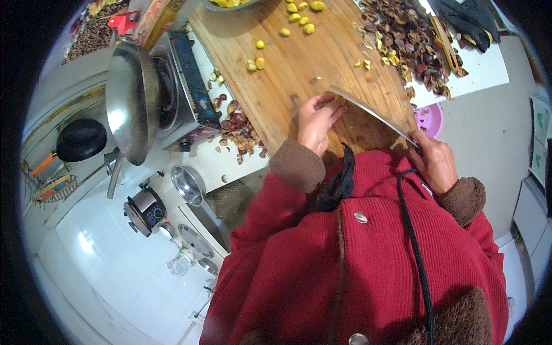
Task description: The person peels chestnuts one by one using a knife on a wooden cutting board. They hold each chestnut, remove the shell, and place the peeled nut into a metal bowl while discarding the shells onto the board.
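Observation:
My right hand (435, 163) grips the handle end of a broad kitchen knife (374, 113) at the near right edge of a wooden cutting board (297, 82). The blade slants over the board, its far end by my left hand (315, 125). My left fingers are bent close to the blade; whether something small is between them is hidden. Beyond them, several peeled yellow chestnuts (308, 29) lie scattered on the board. Small yellow pieces (366, 64) lie toward its right side.
Brown chestnut shells (414, 47) heap on the right, with a yellow-handled tool (446, 43) and dark gloves (468, 23). A pink basin (431, 118) is below. Left are unpeeled chestnuts (237, 120), a gas stove (189, 82) and a wok (129, 99). A bowl of yellow chestnuts (228, 3) stands at the back.

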### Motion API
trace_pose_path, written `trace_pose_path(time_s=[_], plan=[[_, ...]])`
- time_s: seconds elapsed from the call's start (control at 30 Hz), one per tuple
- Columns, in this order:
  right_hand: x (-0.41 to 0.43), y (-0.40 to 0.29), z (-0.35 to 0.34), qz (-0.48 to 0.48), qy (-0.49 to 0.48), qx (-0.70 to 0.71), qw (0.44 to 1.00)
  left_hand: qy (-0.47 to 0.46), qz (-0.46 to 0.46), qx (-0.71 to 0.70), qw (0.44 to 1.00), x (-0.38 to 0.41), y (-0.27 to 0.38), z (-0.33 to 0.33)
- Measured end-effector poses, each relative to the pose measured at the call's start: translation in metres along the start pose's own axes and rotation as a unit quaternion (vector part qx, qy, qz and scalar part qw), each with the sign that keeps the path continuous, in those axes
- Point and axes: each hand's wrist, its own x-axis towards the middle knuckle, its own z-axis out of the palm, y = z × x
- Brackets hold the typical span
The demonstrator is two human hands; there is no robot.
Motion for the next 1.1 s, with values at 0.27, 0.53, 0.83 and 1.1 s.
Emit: trace_pose_path(time_s=[0.27, 0.53, 0.83, 1.1], plan=[[-0.011, -0.008, -0.004, -0.001, -0.033, -0.034, 0.999, 0.060, 0.048, 0.149, 0.986, 0.002, -0.012, 0.003], [-0.005, -0.012, -0.010, 0.023, -0.058, -0.012, 0.998, 0.069, 0.034, 0.076, 0.994, 0.002, -0.006, 0.012], [0.016, -0.022, 0.004, 0.003, -0.051, -0.051, 0.997, 0.079, 0.023, 0.067, 0.994, -0.004, -0.001, 0.016], [0.031, 0.008, 0.020, -0.005, -0.001, 0.065, 0.998, -0.005, 0.008, 0.050, 0.999, -0.012, -0.003, -0.002]])
